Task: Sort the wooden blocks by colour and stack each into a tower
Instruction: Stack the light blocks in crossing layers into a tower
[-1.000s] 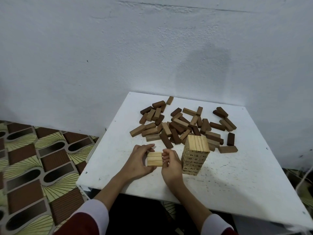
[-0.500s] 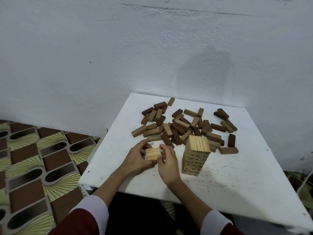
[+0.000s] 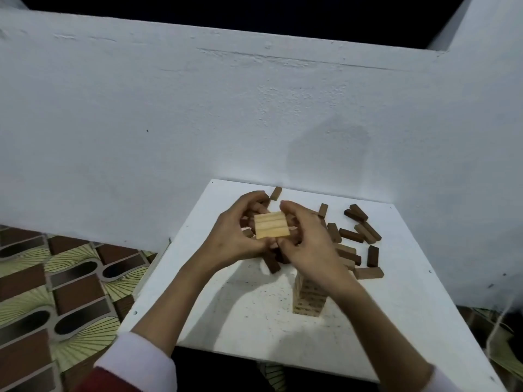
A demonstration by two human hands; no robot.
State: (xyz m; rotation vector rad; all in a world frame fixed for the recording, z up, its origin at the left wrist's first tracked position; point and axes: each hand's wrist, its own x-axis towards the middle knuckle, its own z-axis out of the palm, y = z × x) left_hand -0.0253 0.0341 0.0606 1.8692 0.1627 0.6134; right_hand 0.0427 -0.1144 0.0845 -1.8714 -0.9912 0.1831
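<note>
Now both hands are up off the surface (image 3: pixel 254 312) w/ a set of light blocks (image 3: pixel 272 224) held between them, approx three side by side as one flat layer. A sec ago that set sat low, just left of the light tower (image 3: pixel 308 298); it's since been lifted and sits higher in view, in front of the loose pile. Camera has also tipped, so more wall shows.

Left hand (image 3: pixel 235 236) grips the layer's left edge, fingers curled over the far side, thumb near. Right hand (image 3: pixel 308 241) pinches the right edge, fingers curled round it. Neither hand is free.

Light tower stands on the surface below the right wrist, its top hidden by that arm. Dark blocks (image 3: pixel 359 236) and mid-brown ones lie scattered behind and to the right, unsorted.

Meaning, prob: the layer is squared up and in transit to the tower top, so the light stack is about to gain a tier. Can't tell the tower's height rn. Risk: right forearm passes close over the tower, and three loose blocks squeezed edgewise may buckle if pressure slips. Dark/brown towers not yet begun.
</note>
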